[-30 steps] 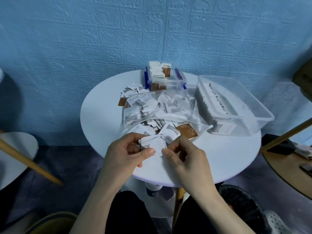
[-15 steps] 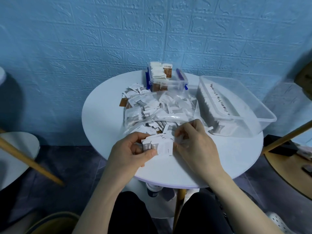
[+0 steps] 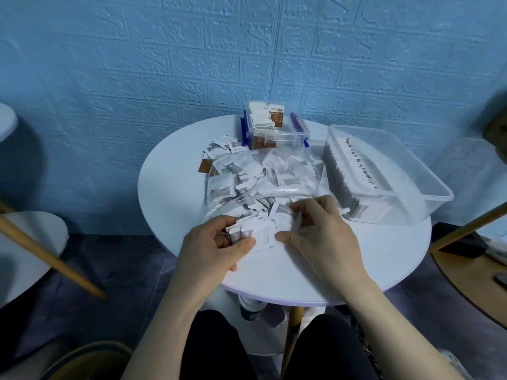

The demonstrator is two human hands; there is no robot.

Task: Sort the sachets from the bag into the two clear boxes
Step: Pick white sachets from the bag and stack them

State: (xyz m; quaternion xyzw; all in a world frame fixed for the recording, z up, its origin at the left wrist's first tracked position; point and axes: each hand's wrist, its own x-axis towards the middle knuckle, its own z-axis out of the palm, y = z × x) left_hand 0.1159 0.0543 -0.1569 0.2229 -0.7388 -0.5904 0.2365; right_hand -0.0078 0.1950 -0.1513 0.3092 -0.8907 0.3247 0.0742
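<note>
- L hand (image 3: 216, 244) grips a fanned stack of white sachets (image 3: 251, 234), thumb on top, fingers curled under, at near edge of round white tabletop (image 3: 170, 193).
- R hand (image 3: 319, 229) just beside it, fingers curled, pinching a sachet at the mouth of the clear bag (image 3: 263, 185); thumb touches the stack's edge.
- Bag lies mid-tabletop, full of white/brown sachets; a few loose ones (image 3: 216, 149) by its far-left corner.
- Small clear box (image 3: 274, 130) w/ blue latches at far edge, sachets standing in it.
- Big clear box (image 3: 397, 176) on the right, a row of sachets along its left wall.
</note>
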